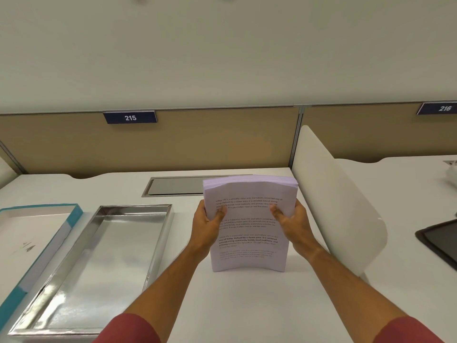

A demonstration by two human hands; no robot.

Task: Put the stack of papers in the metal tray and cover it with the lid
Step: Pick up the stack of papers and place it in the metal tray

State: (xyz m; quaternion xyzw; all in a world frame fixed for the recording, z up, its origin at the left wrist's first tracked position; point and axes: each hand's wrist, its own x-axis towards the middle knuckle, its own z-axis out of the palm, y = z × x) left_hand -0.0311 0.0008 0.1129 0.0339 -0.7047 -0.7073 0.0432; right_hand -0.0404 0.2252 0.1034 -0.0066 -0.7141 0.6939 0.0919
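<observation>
A thick stack of papers [249, 233] with printed text stands upright on its bottom edge on the white desk, slightly bowed. My left hand [206, 225] grips its left edge and my right hand [290, 222] grips its right edge, thumbs on the front page. To the left lies the shiny metal tray [133, 209], with nothing in it, long side running away from me. Further left, the lid [74, 216] with teal sides lies upside down, its white inside showing, partly cut off by the frame's edge.
A recessed grey cable hatch [173, 185] sits in the desk behind the papers. A white divider panel [333, 194] stands close on the right, with a dark tray [440, 238] beyond it. A tan partition [197, 142] closes the back.
</observation>
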